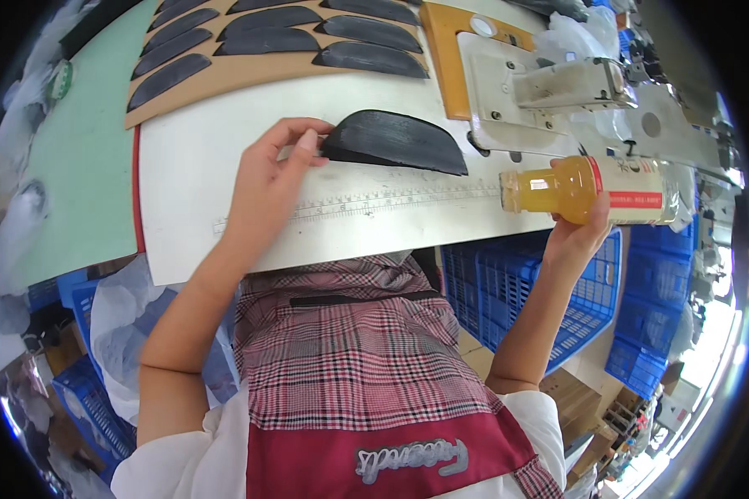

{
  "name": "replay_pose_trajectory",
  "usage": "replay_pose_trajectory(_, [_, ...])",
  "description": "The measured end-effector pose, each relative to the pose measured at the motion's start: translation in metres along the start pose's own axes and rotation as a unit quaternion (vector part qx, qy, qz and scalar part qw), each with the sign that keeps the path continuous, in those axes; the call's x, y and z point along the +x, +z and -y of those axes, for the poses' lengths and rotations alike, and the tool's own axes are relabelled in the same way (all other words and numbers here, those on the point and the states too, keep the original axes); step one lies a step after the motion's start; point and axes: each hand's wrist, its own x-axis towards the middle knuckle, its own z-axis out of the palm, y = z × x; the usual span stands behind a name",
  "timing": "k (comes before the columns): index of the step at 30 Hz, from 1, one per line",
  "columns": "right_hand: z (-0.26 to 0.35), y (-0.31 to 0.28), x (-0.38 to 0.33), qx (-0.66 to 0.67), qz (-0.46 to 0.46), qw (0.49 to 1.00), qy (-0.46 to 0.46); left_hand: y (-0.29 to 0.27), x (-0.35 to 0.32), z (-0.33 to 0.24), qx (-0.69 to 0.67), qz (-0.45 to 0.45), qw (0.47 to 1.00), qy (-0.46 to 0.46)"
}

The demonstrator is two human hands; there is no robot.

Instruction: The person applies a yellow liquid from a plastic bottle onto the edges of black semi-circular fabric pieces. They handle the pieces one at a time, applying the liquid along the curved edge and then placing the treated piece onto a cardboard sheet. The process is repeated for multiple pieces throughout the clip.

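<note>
Between the thumb and fingers of my left hand (276,170) is the left end of a black half-moon-shaped piece (395,140). Its long edge lies low and its curved edge faces away from me, over the white tabletop. My right hand (581,223) is wrapped round a glass bottle (632,190) with yellow liquid in it and a red and white label. The bottle is tipped on its side, its neck toward the black piece. Whether the bottle's mouth is capped I cannot tell.
Rows of similar black pieces (266,40) lie on a brown board (200,91) at the back. A sewing-machine-like device (558,87) stands at the back right. Printed ruler markings (366,202) run along the table. Blue crates (508,283) sit below, and a green tabletop (75,175) adjoins at left.
</note>
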Motion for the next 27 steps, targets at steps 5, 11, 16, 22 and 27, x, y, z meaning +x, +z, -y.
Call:
replay_pose_trajectory(5, [-0.031, 0.024, -0.011, 0.205, 0.04, 0.968, 0.139, 0.012, -0.025, -0.011, 0.37, -0.06, 0.912, 0.169])
replay_pose_trajectory(11, [-0.051, 0.026, -0.011, 0.324, 0.053, 0.934, 0.141, 0.028, -0.035, -0.021, 0.43, -0.075, 0.885, 0.161])
replay_pose_trajectory(16, [-0.056, 0.02, -0.011, 0.391, 0.055, 0.907, 0.148, 0.029, -0.033, -0.02, 0.445, -0.083, 0.877, 0.163])
replay_pose_trajectory(22, [-0.062, 0.016, -0.01, 0.425, 0.071, 0.889, 0.156, 0.032, -0.032, -0.023, 0.448, -0.095, 0.873, 0.165])
replay_pose_trajectory(27, [-0.063, 0.015, -0.009, 0.437, 0.085, 0.883, 0.151, 0.035, -0.032, -0.025, 0.462, -0.103, 0.862, 0.183])
